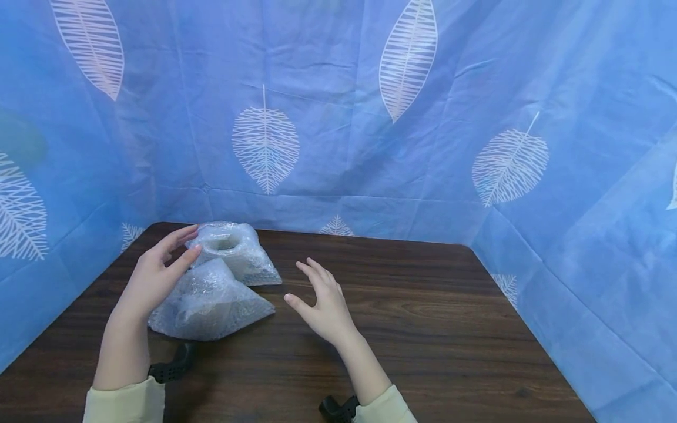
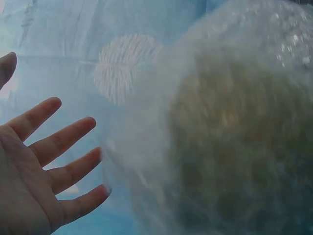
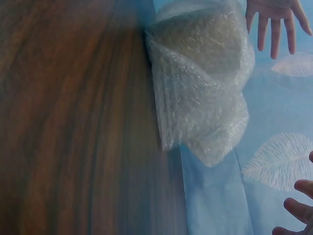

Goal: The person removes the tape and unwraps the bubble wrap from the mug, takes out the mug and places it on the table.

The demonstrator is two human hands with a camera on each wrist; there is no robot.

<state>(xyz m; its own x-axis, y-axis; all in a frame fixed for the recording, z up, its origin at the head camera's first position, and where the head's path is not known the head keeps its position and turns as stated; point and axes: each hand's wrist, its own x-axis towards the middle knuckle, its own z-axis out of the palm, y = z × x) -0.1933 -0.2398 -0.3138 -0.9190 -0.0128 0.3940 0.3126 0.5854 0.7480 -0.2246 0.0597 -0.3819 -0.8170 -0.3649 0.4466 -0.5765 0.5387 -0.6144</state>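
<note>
Two bundles of clear bubble wrap stand side by side on the left of the table. The nearer bundle [image 1: 211, 308] has a pale shape inside that I cannot make out, and a pointed flap reaching right. The farther bundle [image 1: 248, 258] shows a round hollow in its top. My left hand [image 1: 158, 270] hovers above the left side of the bundles, fingers extended; in the left wrist view the left hand [image 2: 34, 171] is spread and apart from the blurred wrap [image 2: 234, 127]. To the right of the bundles, my right hand [image 1: 325, 308] is raised over the table with spread fingers, holding nothing.
The dark wood-grain table [image 1: 433, 317] extends to the right of the bundles. A blue cloth [image 1: 338, 147] with white leaf prints hangs behind the table and along both sides. Dark wrist devices [image 1: 174, 364] sit below the sleeves' cuffs.
</note>
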